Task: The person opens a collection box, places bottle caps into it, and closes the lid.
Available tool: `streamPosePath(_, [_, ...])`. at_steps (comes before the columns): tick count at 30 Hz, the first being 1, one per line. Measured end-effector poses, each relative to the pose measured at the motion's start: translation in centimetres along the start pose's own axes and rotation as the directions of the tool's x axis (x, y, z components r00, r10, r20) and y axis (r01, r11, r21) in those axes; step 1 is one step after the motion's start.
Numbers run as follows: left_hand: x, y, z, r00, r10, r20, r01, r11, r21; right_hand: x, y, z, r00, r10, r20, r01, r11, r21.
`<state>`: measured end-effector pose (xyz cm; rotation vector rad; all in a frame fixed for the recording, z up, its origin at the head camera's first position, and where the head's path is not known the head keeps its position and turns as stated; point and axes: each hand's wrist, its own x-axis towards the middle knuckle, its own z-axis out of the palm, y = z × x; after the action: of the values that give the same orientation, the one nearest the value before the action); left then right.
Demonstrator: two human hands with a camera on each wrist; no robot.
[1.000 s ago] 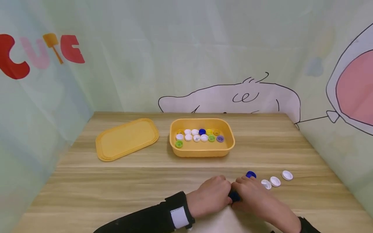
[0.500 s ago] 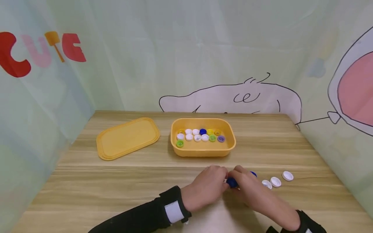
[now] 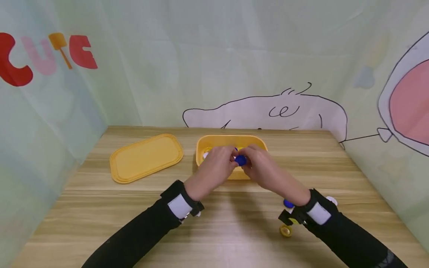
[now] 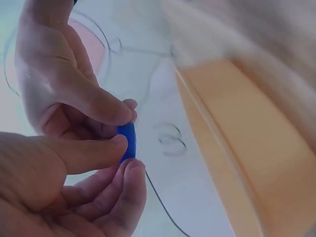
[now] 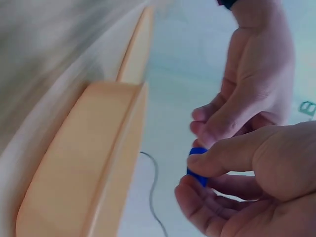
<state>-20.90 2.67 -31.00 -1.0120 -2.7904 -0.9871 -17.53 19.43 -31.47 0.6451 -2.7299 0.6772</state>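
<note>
A blue bottle cap [image 3: 240, 160] is held between both hands over the yellow plastic container [image 3: 239, 175]. My left hand [image 3: 214, 167] pinches one side of it, thumb against fingers. From the other side my right hand [image 3: 264, 167] pinches the same cap. Seen from the left wrist, the blue cap [image 4: 128, 140] is edge-on and raised beside the container wall [image 4: 247, 128]. Inside the container a white cap [image 3: 205, 155] shows by the left hand, while my hands hide most of the other caps there.
The flat yellow lid [image 3: 146, 158] lies left of the container. On the table at right are another blue cap [image 3: 288, 203], a white cap [image 3: 331, 200] and a yellow cap [image 3: 286, 230], partly behind the right wrist strap [image 3: 318, 213]. A printed cloth backdrop [image 3: 214, 67] stands behind.
Both hands have lifted the blue cap from the table's front and carried it forward and left, over the container. A yellow cap near the front right has come into sight.
</note>
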Motion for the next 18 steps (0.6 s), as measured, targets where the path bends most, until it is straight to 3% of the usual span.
streamPosePath(5, [1.4,-2.4,-0.6,0.998,-0.033,-0.05,0.037,0.997,0.071,3.5,0.7,1.6,0.998,0.038,0.05,-0.038,0.999,0.014])
streamPosePath(12, [2.6,-5.0,-0.1,0.993,-0.09,-0.08,0.106,0.968,0.226,6.1,1.9,3.8,0.989,0.074,0.127,-0.08,0.996,0.045])
streamPosePath(18, [3.1,-6.4,0.4,0.993,-0.097,-0.074,0.111,0.969,0.218,7.3,2.6,5.5,0.992,-0.015,0.127,0.012,1.0,0.024])
